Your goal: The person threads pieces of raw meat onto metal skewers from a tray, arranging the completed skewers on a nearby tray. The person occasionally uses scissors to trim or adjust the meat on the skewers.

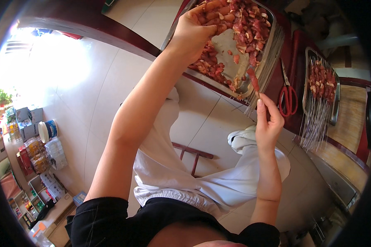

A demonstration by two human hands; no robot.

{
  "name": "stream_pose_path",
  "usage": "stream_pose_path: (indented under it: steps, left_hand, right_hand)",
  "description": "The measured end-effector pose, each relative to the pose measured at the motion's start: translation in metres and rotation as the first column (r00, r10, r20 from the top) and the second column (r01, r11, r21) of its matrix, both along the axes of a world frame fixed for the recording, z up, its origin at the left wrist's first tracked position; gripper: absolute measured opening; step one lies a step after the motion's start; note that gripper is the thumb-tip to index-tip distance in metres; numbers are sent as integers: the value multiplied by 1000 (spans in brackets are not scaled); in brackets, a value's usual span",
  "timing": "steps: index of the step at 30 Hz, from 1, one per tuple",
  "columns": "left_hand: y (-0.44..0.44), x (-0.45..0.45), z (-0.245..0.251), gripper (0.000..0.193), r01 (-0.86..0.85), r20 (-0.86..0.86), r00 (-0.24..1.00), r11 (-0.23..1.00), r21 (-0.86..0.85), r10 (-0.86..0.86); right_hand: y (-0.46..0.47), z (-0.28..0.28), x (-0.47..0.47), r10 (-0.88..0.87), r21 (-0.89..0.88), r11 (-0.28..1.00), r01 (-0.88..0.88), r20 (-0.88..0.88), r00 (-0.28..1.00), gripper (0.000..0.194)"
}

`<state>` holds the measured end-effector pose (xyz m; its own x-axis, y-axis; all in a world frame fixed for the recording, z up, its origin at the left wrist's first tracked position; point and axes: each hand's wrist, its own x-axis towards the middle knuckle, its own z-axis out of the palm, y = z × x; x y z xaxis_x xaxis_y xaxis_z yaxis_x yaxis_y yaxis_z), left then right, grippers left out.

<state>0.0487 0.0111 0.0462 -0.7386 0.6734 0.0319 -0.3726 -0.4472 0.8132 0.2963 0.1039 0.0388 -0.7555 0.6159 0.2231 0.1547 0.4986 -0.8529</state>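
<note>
A metal tray (230, 58) of raw meat pieces (250, 27) lies at the top. My left hand (207, 24) is down among the meat, its fingers bent; whether they grip a piece cannot be told. Between thumb and fingers, my right hand (267, 114) pinches the end of a thin skewer that carries a strip of raw meat (253, 79), over the tray's near right corner. Many bare metal skewers (270, 66) lie along the tray's right rim. Red-handled scissors (287, 95) rest to the right of them, blades partly apart.
Farther right, a smaller metal tray (306, 77) holds loaded meat skewers (321, 80), their bare ends hanging over its near side. A dark red wooden bar (126, 34) crosses the upper left. Below are a red stool frame (194, 152) and tiled floor; boxes and a bucket (48, 131) stand at left.
</note>
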Motion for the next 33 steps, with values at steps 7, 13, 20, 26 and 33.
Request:
stream_pose_path:
  steps: [7,13,20,26,33]
  left_hand:
    - [-8,-8,-5,60,156,155,973,981,119,-173]
    - [-15,-31,-18,60,-308,-624,780,838,-450,-48]
    - [-14,-20,22,60,-737,-811,266,432,-520,-521]
    - [-11,-26,18,52,-690,-893,138,605,-397,-429]
    - [-6,-28,1,47,-654,-891,195,622,-430,-411]
  right_hand:
    - [2,-2,2,-14,-27,1000,14,13,1000,17]
    - [9,-2,2,-46,-1,999,46,15,999,18]
    - [10,-3,1,-49,-23,999,49,-8,999,18]
    - [12,0,2,-52,-43,998,53,14,999,18]
    - [14,0,4,-64,-30,998,64,-21,998,18]
